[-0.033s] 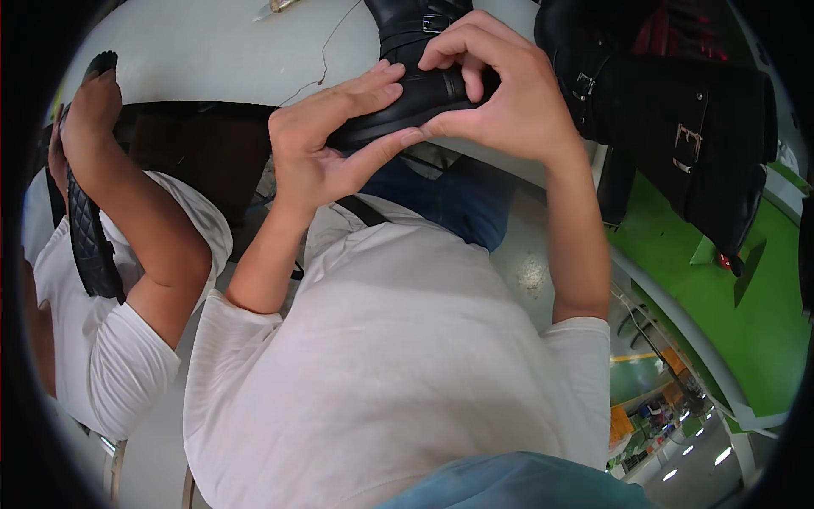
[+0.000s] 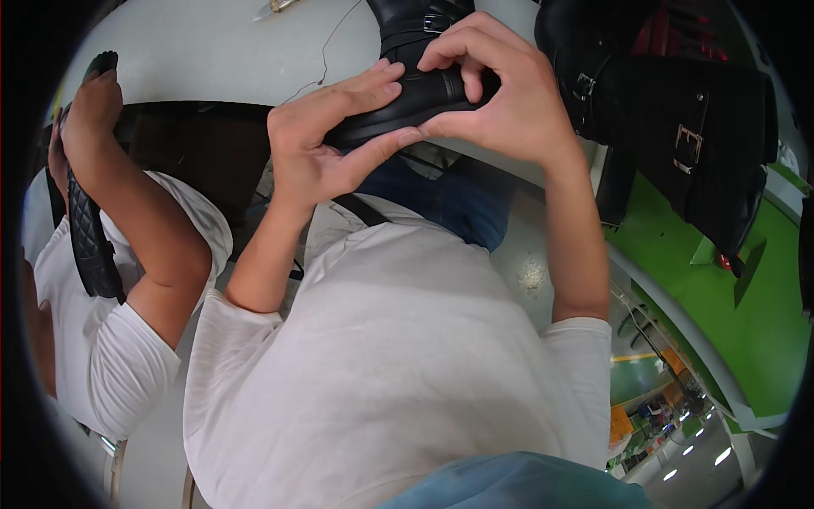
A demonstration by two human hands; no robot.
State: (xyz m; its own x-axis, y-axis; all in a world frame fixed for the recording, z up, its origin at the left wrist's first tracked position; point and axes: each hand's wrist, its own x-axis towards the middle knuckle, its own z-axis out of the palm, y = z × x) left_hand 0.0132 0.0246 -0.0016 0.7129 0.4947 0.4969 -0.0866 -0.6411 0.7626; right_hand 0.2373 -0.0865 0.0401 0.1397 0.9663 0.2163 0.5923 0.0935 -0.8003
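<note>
A black boot (image 2: pixel 424 89) with crossed straps and a small metal buckle lies at the near edge of the pale table (image 2: pixel 203 51). Both hands grip its foot part. My left hand (image 2: pixel 314 140) presses its fingers on the upper, while the thumb runs along the sole side. My right hand (image 2: pixel 526 106) curls its fingers over the other end of the foot, with its thumb meeting the left thumb below the sole edge. The boot's shaft runs out of view at the top, and the fingers cover part of the foot.
More black buckled boots (image 2: pixel 649 119) lie on the right, over a green surface (image 2: pixel 721 322). A thin thread (image 2: pixel 323 59) and a bladed tool (image 2: pixel 274 8) are on the table's far part. At left, a co-worker's arm (image 2: pixel 144 195) is beside a quilted black piece (image 2: pixel 89 229).
</note>
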